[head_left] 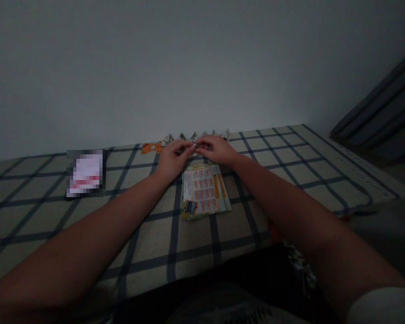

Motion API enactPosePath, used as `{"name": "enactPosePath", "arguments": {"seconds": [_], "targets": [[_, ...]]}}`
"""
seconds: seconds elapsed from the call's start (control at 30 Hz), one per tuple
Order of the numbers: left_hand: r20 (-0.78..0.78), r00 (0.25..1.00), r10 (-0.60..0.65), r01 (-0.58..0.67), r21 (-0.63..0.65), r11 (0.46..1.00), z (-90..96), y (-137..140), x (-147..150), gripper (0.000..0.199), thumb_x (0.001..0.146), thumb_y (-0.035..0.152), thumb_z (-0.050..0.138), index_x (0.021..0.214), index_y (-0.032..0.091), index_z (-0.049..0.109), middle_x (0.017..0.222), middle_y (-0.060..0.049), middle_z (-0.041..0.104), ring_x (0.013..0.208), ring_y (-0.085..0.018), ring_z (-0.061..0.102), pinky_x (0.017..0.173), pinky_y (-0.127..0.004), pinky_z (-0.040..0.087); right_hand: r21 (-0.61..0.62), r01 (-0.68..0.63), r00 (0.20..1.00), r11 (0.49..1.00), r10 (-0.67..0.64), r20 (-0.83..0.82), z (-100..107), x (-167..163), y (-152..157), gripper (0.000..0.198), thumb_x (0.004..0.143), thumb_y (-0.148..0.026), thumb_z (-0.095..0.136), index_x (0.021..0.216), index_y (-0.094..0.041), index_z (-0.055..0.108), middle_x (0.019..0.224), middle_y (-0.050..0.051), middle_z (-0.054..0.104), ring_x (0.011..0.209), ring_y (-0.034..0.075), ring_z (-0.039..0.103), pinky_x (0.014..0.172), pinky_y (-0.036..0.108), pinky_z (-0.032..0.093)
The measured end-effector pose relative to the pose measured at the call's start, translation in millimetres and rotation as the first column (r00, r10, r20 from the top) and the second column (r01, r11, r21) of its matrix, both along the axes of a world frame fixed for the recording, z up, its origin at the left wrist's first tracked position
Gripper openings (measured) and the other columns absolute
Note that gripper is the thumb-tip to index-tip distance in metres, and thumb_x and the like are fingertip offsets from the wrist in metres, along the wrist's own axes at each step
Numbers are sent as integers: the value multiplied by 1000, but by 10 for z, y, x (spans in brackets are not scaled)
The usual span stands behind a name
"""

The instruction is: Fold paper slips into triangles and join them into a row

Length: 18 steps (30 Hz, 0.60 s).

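My left hand point(172, 158) and my right hand point(218, 149) meet near the back of the table, fingertips together in a pinch. Whatever sits between them is too small and dark to make out. Just behind the hands runs a row of small, shiny, pointed pieces point(227, 134) that look like folded foil or paper; the fingers partly cover some. Closer to me, below the hands, lies a loose stack of printed cards or leaflets point(204, 189) with orange-and-white text blocks and a small picture in one corner.
A dark-edged device with a blurred bright screen point(87, 172) lies on the left. The checked tablecloth point(270, 150) has a printed bear point(151, 148) near the wall point(202, 67). More shiny pieces point(302, 265) show by my lap. A dark curtain point(381, 99) hangs at right.
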<state>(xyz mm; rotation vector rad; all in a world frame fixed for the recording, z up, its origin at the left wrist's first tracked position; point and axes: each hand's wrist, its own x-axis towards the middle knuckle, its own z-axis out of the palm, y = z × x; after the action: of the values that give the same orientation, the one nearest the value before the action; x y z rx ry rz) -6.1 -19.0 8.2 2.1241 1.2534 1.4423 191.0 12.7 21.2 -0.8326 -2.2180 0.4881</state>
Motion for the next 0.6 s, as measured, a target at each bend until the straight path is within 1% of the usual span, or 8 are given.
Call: {"name": "enactPosePath", "arguments": {"seconds": [0.13,0.3,0.43,0.53,0.6], "targets": [[-11,1000,12,-12,-6,1000,-29,23,-8,24,87,42,66,90,20,76,90,-5,74,87,-19,65,78,-31,49,33,25,999,999,-25,21,2,-2,8,15,91,-29,63,88,-14,67,82,4,61,77,17,52,73,29,37],[20,999,26,-26,-22,999,-55,37,-11,27,87,43,66,94,19,75,92,-6,73,88,-19,65,76,-30,50,69,8,1000,998,-9,14,6,-9,9,14,92,-27,61,94,-14,66,85,5,62,78,17,52,76,30,37],[49,999,24,-22,-35,999,-56,38,-5,27,87,44,66,94,19,75,93,-6,73,87,-19,65,78,-31,50,45,9,1000,999,-9,-4,5,-17,6,11,92,-26,61,94,-16,65,84,3,62,78,17,51,75,30,37],[73,997,13,-9,-58,998,-52,38,-2,28,87,44,66,93,18,74,93,-6,74,88,-19,65,78,-31,51,29,25,1000,999,-24,-20,0,-25,11,9,90,-25,62,87,-17,63,80,2,59,75,17,50,73,30,36],[87,996,8,-3,-66,998,-47,36,-1,28,86,44,66,93,18,74,93,-7,74,88,-19,65,79,-31,51,31,34,999,999,-33,-34,3,-32,11,10,88,-25,63,82,-18,60,77,1,57,73,16,49,72,30,36]]}}
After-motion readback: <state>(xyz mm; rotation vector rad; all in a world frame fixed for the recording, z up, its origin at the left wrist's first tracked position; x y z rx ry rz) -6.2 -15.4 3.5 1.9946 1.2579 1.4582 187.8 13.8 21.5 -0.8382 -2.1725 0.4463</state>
